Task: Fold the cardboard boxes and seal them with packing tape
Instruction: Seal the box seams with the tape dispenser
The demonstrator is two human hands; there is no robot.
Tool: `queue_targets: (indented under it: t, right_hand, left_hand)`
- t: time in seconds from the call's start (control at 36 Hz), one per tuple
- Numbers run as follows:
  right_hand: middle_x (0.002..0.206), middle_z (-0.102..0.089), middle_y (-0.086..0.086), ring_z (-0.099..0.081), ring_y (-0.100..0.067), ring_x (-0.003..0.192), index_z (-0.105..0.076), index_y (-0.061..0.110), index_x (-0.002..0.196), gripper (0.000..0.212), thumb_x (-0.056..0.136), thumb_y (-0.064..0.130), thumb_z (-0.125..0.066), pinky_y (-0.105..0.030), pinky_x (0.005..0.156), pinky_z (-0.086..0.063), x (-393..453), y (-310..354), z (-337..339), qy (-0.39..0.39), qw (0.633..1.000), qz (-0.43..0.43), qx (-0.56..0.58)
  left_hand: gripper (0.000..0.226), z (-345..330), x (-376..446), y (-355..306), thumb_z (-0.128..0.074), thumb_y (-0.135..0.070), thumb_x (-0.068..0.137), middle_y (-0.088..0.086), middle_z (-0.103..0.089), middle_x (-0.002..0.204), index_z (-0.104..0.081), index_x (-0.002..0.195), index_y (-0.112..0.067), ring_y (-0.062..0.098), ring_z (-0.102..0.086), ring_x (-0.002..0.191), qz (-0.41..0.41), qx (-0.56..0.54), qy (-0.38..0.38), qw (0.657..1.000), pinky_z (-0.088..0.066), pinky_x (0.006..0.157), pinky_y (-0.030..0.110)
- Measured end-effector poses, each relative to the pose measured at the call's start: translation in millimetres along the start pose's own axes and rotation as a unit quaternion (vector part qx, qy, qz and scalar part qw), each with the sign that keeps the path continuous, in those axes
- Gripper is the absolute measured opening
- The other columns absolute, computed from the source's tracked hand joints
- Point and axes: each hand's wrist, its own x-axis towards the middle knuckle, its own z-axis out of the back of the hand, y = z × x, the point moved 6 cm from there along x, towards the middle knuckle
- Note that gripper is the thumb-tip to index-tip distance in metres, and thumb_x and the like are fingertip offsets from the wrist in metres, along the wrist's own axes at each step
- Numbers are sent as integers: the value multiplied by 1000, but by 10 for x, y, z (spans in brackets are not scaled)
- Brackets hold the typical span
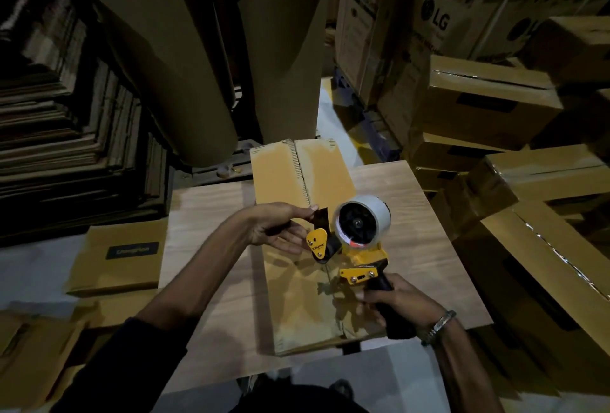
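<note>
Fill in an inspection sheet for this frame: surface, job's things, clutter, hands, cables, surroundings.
Surface: wooden table, box on it.
Job's things: folded cardboard box, centre seam untaped at far end; yellow tape dispenser above it.
Clutter: flat labelled box left of the table.
Hands: right hand grips the dispenser handle; left hand pinches the dark flap at its front.
Cables: nothing seen.
Surroundings: brown paper rolls, stacked flat cardboard, LG cartons, taped boxes.

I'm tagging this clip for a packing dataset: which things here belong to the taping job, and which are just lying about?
In use:
- tape dispenser, handle gripped by right hand
- left hand, fingers at the dispenser's front
- folded cardboard box on the wooden table

Lying about:
- flat labelled box
- big paper rolls
- stacked flat cardboard
- sealed boxes
</note>
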Motion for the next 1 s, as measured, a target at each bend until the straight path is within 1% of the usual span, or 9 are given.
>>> queue_targets:
  t: [0.17,0.31,0.39,0.47,0.61,0.72,0.83,0.94,1.0]
  right_hand:
    - [60,-59,-16,-40,-16,40,-64,7,66,38,87,36,-76,-29,51,-35,-17,-51,-58,40,999,11,34]
    - [75,-52,-19,-38,-18,42,-57,0,96,74,89,73,-63,-31,49,-24,-38,-118,-88,53,991,-4,124]
    - [70,-48,-18,-39,-21,39,-56,3,111,87,87,86,-50,-29,44,-30,-13,-127,-94,43,977,-18,206]
    - [60,-39,-14,-36,-20,35,-51,17,119,66,89,74,-64,-26,38,-28,4,-141,-185,32,962,-32,269]
    - [57,-41,-10,-40,-17,31,-51,20,124,60,82,44,-87,-24,36,-24,-26,-122,-322,78,919,-6,387]
    - [53,-42,-8,-38,-14,27,-57,19,127,59,83,45,-86,-23,36,-36,-68,-99,-363,127,904,4,409]
    - [49,-36,-7,-37,-14,26,-44,5,100,50,94,49,-69,-25,36,-37,-52,-136,-303,162,897,-2,412]
    - [48,-39,-7,-33,-14,27,-37,6,130,55,102,50,-57,-27,37,-26,-61,-100,-246,210,876,16,433]
    - [47,-31,-7,-32,-14,27,-35,9,126,55,100,48,-64,-27,37,-32,-47,-115,-201,227,870,16,437]
  left_hand:
    - [85,32,80,107,-77,-64,80,21,-71,130,-61,138,-5,35,-71,119,0,-26,18,1000,-52,109,55]
    - [83,-96,-29,0,-67,-71,86,21,-74,120,-55,140,-8,37,-72,115,-6,-64,64,996,-59,94,50]
    - [79,-132,-47,-70,-71,-63,86,18,-77,110,-54,142,-10,33,-76,104,-27,-56,58,996,-59,98,51]
    - [67,-105,-21,-134,-72,-51,93,16,-75,100,-57,140,-7,31,-76,94,-36,-47,43,997,-58,101,52]
    - [71,-125,-4,-189,-78,-48,89,22,-73,117,-56,142,-6,38,-72,114,-26,-69,76,994,-56,104,53]
    - [63,-166,11,-205,-75,-52,90,13,-75,93,-58,135,-11,28,-76,91,-32,-85,88,992,-53,107,51]
    - [60,-162,39,-208,-67,-66,90,16,-76,105,-62,123,-16,31,-74,105,-11,-87,83,993,-58,98,46]
    - [31,-153,136,-205,-68,-34,100,11,-77,111,-64,124,-16,22,-76,102,8,-72,62,995,-60,96,36]
    - [23,-171,168,-254,-63,-17,104,6,-79,102,-66,127,-16,17,-77,95,7,-43,51,998,-62,89,31]
